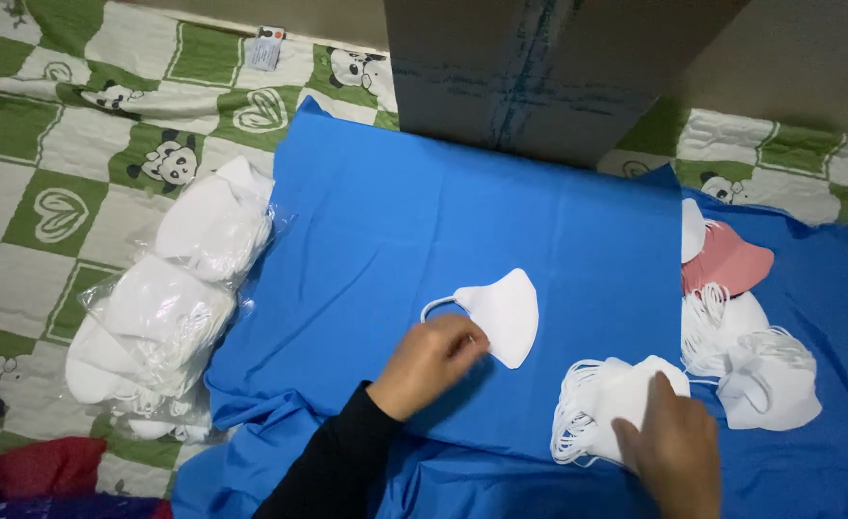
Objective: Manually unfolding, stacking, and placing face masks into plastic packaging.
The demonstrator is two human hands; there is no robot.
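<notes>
A folded white mask (503, 315) lies alone mid-sheet on the blue cloth (376, 221), its long axis upright in the frame, curved edge rightward, ear loop toward the left hand (431, 360), whose curled fingers touch it, seemingly to flatten it. A stack of masks (602, 402) near the cloth's front edge is pressed under the right hand (669, 447), apparently steadied.

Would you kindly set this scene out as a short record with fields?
Surface: blue cloth over a green-and-white panda quilt
Left hand: left hand touching a single white mask by its ear loop
Right hand: right hand resting on a stack of white masks
Right side: loose white masks and one pink mask
Left side: bagged white masks
Back: cardboard box
</notes>
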